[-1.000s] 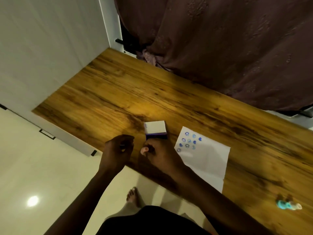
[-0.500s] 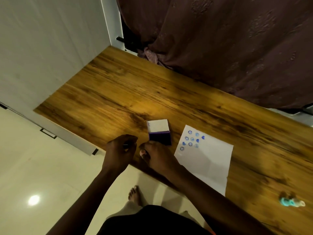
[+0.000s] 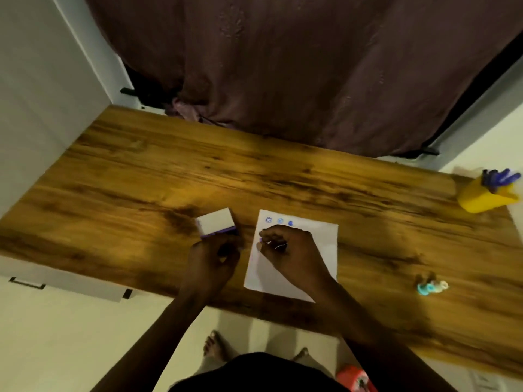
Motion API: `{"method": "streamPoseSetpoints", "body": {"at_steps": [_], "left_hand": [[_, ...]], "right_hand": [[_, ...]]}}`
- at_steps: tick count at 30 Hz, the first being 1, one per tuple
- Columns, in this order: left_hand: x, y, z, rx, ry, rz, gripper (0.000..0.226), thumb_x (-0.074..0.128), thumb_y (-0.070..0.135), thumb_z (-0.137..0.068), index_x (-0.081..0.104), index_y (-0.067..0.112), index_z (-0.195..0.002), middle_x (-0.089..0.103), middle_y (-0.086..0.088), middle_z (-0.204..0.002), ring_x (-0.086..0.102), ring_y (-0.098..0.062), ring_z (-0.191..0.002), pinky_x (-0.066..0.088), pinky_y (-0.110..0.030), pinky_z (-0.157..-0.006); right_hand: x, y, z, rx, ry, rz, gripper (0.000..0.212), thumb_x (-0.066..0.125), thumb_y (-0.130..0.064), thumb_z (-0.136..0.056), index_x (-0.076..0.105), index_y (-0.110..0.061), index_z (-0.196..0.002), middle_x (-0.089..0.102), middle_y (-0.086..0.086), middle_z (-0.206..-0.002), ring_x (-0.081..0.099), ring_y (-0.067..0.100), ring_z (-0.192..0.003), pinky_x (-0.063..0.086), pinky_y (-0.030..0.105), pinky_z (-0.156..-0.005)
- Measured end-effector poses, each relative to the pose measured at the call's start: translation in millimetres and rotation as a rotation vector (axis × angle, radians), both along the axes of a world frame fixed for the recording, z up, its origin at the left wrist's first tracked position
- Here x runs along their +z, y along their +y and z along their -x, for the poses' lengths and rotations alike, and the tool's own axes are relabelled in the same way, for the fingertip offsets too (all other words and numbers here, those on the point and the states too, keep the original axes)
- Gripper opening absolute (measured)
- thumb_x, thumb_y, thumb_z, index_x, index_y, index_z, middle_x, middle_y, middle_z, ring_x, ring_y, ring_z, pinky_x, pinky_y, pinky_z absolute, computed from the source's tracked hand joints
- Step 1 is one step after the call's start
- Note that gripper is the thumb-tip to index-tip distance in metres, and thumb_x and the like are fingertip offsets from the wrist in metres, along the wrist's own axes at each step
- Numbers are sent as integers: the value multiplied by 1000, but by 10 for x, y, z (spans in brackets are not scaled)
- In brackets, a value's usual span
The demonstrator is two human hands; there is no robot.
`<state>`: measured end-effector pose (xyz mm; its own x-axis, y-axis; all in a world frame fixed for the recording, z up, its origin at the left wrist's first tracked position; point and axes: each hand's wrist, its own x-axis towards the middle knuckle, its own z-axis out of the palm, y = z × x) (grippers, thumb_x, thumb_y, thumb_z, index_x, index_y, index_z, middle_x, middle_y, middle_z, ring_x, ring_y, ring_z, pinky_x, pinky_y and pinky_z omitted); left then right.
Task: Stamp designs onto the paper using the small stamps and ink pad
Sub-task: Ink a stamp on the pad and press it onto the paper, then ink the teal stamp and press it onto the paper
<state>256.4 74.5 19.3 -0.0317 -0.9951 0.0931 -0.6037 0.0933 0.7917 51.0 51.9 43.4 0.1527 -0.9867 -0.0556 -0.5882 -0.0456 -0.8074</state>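
Nearest the body, both forearms are reaching up over the front edge of the desk (image 3: 119, 176). The right hand (image 3: 291, 250) is hovering low over the upper left part of the paper (image 3: 317, 239), its grip pinched narrow around something small that I judge to be a stamp, though the fingers are hiding most of it. The left hand (image 3: 212, 258) is resting just left of the paper, curled at the near edge of the ink pad (image 3: 216, 223); whether it is actually holding the pad I cannot tell.

Just beyond the right hand's knuckles, a row of blue prints (image 3: 279, 221) is showing along the paper's far edge. The blank stretch of paper is lying directly under and nearer than the right hand, so the coming press probably goes straight down from that hand.

Farther right, well apart from both hands, spare small stamps (image 3: 431, 287) are lying on the desk, and a yellow cup of pens (image 3: 486, 193) is standing at the far right corner.
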Motion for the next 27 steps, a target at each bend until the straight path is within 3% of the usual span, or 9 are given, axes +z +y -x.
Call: {"method": "streamPoseSetpoints", "body": {"at_steps": [4, 7, 9, 11, 15, 19, 24, 27], "left_hand": [[50, -82, 474, -77, 69, -4, 20, 78, 13, -89, 76, 21, -107, 72, 18, -103, 67, 11, -91, 48, 0, -81], [72, -146, 830, -138, 129, -60, 22, 76, 11, -91, 76, 24, -108, 73, 16, -104, 71, 3, -95, 52, -5, -82], [92, -180, 1072, -191, 122, -53, 20, 75, 11, -91, 76, 22, -107, 72, 18, -102, 71, 1, -93, 52, -6, -82], [118, -197, 1292, -245, 102, -41, 18, 74, 12, -92, 77, 23, -106, 68, 25, -100, 68, 9, -93, 49, -1, -80], [137, -209, 1667, -341, 92, -41, 17, 73, 16, -93, 77, 26, -106, 67, 29, -100, 65, 16, -96, 47, 1, -78], [132, -200, 1982, -421, 123, -64, 18, 73, 11, -93, 77, 22, -107, 71, 25, -98, 67, 11, -95, 49, -2, -78], [107, -179, 2354, -481, 123, -85, 19, 74, 10, -91, 76, 15, -109, 74, 13, -99, 71, 0, -90, 53, -7, -82], [76, -164, 2540, -522, 112, -66, 17, 75, 9, -91, 76, 13, -108, 74, 11, -98, 71, -1, -91, 53, -9, -84]], "right_hand": [[120, 121, 439, -170, -41, 5, 22, 77, -33, -89, 77, -27, -110, 77, -16, -108, 70, -6, -94, 55, 9, -82], [176, 230, 747, -274, -33, -2, 20, 73, -34, -93, 77, -28, -111, 75, -19, -107, 69, -6, -94, 51, 7, -83], [179, 321, 943, -335, -68, 0, 19, 72, -31, -94, 77, -26, -112, 75, -16, -107, 69, -3, -96, 54, 12, -86], [191, 416, 1123, -371, -76, 10, 20, 71, -29, -95, 76, -21, -113, 76, -11, -107, 70, 1, -97, 56, 16, -85], [155, 571, 1486, -405, -41, 60, 15, 73, -23, -94, 77, -17, -108, 78, -7, -103, 71, 2, -96, 51, 6, -82], [106, 700, 1802, -513, -22, 47, 10, 73, -30, -93, 76, -28, -102, 77, -16, -98, 70, -1, -95, 54, 17, -86], [13, 908, 2244, -621, 136, 133, 20, 73, -24, -90, 73, -25, -109, 74, -14, -98, 68, -4, -82, 58, 19, -73], [-58, 1010, 2523, -655, 357, 100, 33, 72, -24, -89, 69, -26, -122, 72, -3, -116, 68, 13, -100, 59, 33, -81]]}}
